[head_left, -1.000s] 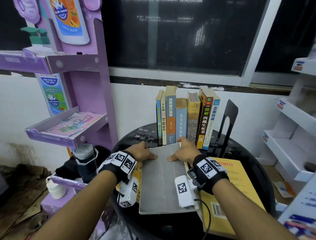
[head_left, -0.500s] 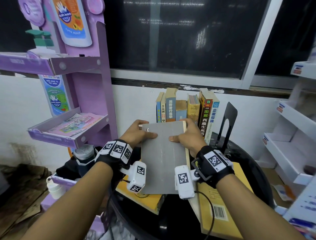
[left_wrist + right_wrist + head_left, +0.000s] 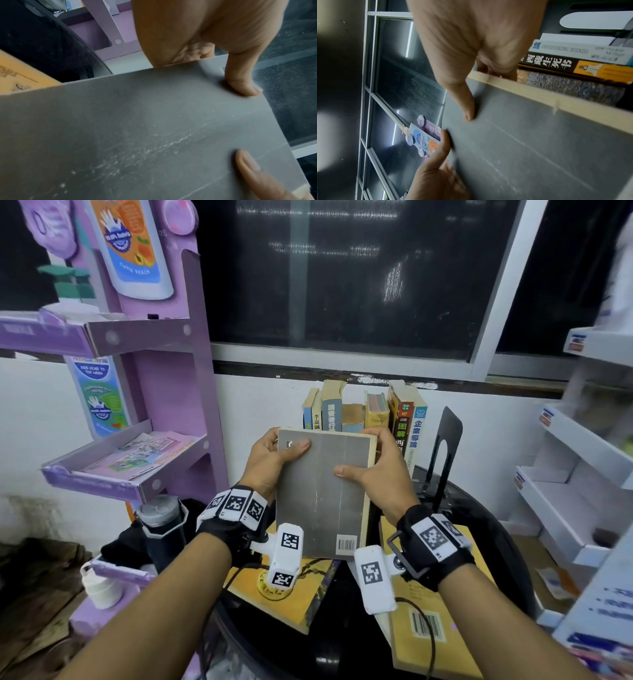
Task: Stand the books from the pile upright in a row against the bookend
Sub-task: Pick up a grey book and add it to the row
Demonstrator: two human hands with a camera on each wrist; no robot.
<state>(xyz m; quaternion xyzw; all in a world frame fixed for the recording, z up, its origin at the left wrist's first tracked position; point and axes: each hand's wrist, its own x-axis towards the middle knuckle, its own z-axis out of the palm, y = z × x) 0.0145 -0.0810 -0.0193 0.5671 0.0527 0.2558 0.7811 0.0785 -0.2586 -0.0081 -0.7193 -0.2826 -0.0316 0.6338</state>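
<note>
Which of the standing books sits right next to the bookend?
The light blue-spined book, rightmost in the row, beside the black bookend; the others stand farther left.

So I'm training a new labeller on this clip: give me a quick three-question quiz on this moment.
1. True or false: the grey book lies flat on the table.
2. Which hands hold the grey book? A) left only B) right only C) both
3. Fill in: the bookend stands at the ___ end of the row of books.

Key
1. False: it is lifted clear, in front of the row.
2. C: the left hand and the right hand grip its two sides, thumbs on the cover.
3. Right.
</note>
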